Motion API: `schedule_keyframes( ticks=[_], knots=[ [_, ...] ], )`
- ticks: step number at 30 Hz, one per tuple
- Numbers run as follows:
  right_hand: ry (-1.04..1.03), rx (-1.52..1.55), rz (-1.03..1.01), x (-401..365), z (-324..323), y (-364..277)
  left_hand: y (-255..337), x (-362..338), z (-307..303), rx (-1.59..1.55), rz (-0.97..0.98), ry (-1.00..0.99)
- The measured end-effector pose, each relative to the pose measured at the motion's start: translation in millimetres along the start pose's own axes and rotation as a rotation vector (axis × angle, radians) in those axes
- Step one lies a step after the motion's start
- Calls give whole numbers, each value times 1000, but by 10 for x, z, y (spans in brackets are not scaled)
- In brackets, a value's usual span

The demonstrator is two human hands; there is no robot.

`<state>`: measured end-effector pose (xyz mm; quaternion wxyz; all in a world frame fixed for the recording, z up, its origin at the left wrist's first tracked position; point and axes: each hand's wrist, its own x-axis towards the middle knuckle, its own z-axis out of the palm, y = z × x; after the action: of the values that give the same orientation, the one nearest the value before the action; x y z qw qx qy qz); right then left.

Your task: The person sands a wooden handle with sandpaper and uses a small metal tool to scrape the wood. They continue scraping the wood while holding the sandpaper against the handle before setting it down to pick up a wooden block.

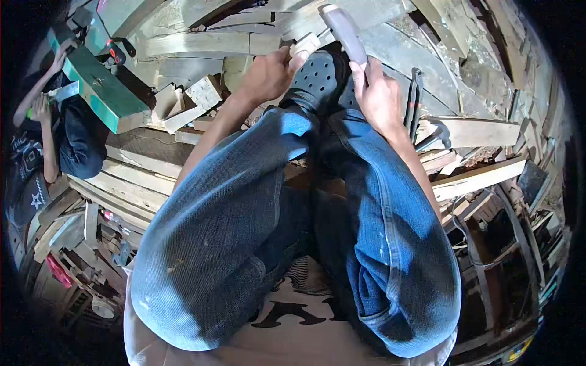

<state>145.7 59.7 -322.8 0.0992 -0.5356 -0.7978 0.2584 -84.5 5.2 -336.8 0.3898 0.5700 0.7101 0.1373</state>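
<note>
Beyond my raised knees, my left hand (268,76) is closed on a small pale wooden piece (306,44), at the toe of a dark perforated clog (316,76). My right hand (379,91) grips the dark handle of a tool with a broad grey head (345,30), held up just right of the wooden piece. The tool's exact kind is hard to tell. A larger pale board (305,21) lies behind the piece, partly blurred.
At the left, another person's hands (41,108) work by a green beam (101,88). A hammer (436,134) and a dark bar tool (414,104) lie right of my right forearm. Scrap wood (479,178) is spread around.
</note>
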Motion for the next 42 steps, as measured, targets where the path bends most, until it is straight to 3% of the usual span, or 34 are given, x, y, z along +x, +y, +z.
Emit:
schedule_keyframes(
  ticks=[6,9,11,15,16,20,25,28,30,34,42],
  knots=[
    [-89,231,150,37,-6,30,75,-12,-74,29,-67,-83],
    [-217,262,224,67,-42,2,-36,-4,-1,16,69,1],
    [-160,268,129,79,-14,-2,12,-42,-18,-76,50,18],
    [-239,222,179,150,-45,10,42,-40,-53,-40,48,-15],
    [-209,199,149,153,-43,23,40,-43,-56,9,-37,-70],
    [-152,27,23,194,-10,35,-11,-44,-39,-45,-20,-62],
    [-194,-34,54,281,-30,-39,90,-31,-105,-49,62,16],
    [-158,-78,68,398,-19,-83,123,-5,-128,-71,-14,-36],
    [-134,-60,45,321,-11,-24,174,19,-166,32,-184,-197],
    [-114,-93,78,192,-12,67,187,-16,-157,-25,-95,-77],
    [-148,-80,60,281,-109,62,171,12,-121,-55,-106,-84]
  ],
)
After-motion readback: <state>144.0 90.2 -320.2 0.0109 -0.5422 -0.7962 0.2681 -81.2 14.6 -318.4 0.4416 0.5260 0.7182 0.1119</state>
